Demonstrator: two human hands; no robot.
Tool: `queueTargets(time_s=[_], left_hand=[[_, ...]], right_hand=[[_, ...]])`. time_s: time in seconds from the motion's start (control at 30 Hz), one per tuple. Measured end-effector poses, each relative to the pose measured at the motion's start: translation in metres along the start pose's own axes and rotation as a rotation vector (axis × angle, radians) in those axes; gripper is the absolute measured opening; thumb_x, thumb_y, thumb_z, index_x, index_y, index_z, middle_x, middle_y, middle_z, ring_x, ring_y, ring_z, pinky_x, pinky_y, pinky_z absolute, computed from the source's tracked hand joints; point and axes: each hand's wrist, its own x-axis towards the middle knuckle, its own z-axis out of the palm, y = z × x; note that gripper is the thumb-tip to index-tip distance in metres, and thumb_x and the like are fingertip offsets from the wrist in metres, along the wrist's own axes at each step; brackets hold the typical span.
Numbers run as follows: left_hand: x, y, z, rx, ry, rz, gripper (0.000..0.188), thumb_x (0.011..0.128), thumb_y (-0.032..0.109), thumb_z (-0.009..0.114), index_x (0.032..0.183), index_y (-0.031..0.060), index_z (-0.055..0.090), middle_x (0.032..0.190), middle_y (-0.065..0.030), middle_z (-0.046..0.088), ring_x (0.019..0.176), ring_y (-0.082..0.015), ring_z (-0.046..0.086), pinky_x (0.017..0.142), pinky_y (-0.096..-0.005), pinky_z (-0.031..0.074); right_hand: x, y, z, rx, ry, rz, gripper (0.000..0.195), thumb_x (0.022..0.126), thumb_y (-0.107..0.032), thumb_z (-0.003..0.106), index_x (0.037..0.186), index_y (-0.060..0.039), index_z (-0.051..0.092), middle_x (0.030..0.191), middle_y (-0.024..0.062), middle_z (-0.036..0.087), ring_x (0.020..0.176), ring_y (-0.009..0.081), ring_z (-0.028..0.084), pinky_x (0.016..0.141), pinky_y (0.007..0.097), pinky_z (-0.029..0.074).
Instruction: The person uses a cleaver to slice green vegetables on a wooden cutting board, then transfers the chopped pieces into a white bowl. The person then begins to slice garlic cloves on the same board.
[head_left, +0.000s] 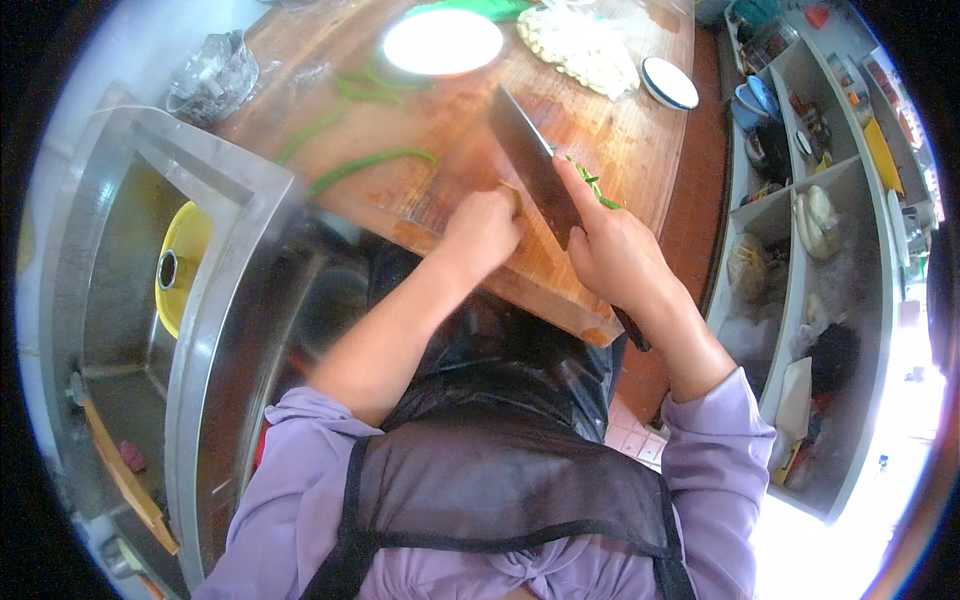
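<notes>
My right hand (619, 251) grips a cleaver (529, 161), its index finger laid along the spine side. The blade slants up and leftward over the wooden board (630, 161), and the dark handle end shows below my wrist. Close to the blade's left side, my left hand (486, 225) is curled on the board. A thin yellowish-green piece (511, 189) shows at its fingers; the rest of it is hidden. Cut green vegetable pieces (589, 180) lie just right of the blade. A long green vegetable (371, 166), perhaps a pepper or bean, rests on the left, with blurred others beyond.
Beyond the hands are a bright white plate (442, 41), a plastic bag of pale pieces (581, 49) and a white blue-rimmed dish (670, 82). A steel sink (225, 247) with a yellow basin (184, 247) stands left. Loaded shelves (795, 180) line the right.
</notes>
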Motion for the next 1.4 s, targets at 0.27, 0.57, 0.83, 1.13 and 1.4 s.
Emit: queueTargets(time_s=[0.27, 0.57, 0.83, 1.13, 1.4], left_hand=[[0.009, 0.006, -0.013, -0.479, -0.259, -0.355, 0.018, 0.084, 0.01, 0.051, 0.079, -0.007, 0.056, 0.06, -0.0104, 0.058, 0.046, -0.0157, 0.058, 0.039, -0.0275, 0.046], [0.005, 0.008, -0.009, -0.352, -0.182, -0.304, 0.019, 0.082, 0.011, 0.052, 0.082, -0.0077, 0.054, 0.061, -0.0146, 0.059, 0.046, -0.0194, 0.059, 0.042, -0.0324, 0.047], [0.001, 0.0, 0.0, -0.288, -0.096, -0.158, 0.021, 0.081, 0.011, 0.056, 0.083, -0.0095, 0.052, 0.062, -0.0178, 0.058, 0.045, -0.0226, 0.059, 0.045, -0.0351, 0.048], [0.008, 0.003, -0.012, -0.533, -0.236, -0.337, 0.016, 0.08, 0.007, 0.055, 0.08, -0.0087, 0.052, 0.06, -0.0126, 0.058, 0.045, -0.0187, 0.059, 0.038, -0.0297, 0.047], [0.01, 0.007, -0.015, -0.489, -0.279, -0.368, 0.018, 0.08, 0.01, 0.055, 0.079, -0.0079, 0.054, 0.059, -0.0117, 0.058, 0.044, -0.0173, 0.058, 0.038, -0.0283, 0.046]], right_hand=[[0.004, -0.003, 0.005, 0.078, -0.012, 0.04, 0.066, 0.074, -0.004, 0.045, 0.137, -0.0084, 0.026, 0.074, 0.0288, 0.059, 0.069, 0.0423, 0.059, 0.065, 0.0497, 0.047], [0.013, -0.002, -0.002, 0.184, -0.043, 0.025, 0.065, 0.073, -0.002, 0.046, 0.135, -0.0027, 0.026, 0.077, 0.029, 0.059, 0.071, 0.0425, 0.06, 0.067, 0.0489, 0.047], [0.024, -0.013, 0.015, 0.108, -0.13, 0.116, 0.068, 0.075, -0.001, 0.042, 0.139, -0.0066, 0.021, 0.085, 0.033, 0.058, 0.08, 0.0451, 0.057, 0.076, 0.0472, 0.045], [0.017, -0.012, 0.019, 0.093, -0.026, 0.099, 0.068, 0.076, -0.003, 0.044, 0.139, -0.0077, 0.019, 0.073, 0.0297, 0.058, 0.071, 0.0431, 0.058, 0.069, 0.0507, 0.045], [0.015, -0.016, 0.013, 0.026, -0.107, 0.108, 0.068, 0.076, -0.004, 0.044, 0.139, -0.009, 0.019, 0.074, 0.0292, 0.059, 0.071, 0.0426, 0.059, 0.067, 0.0497, 0.046]])
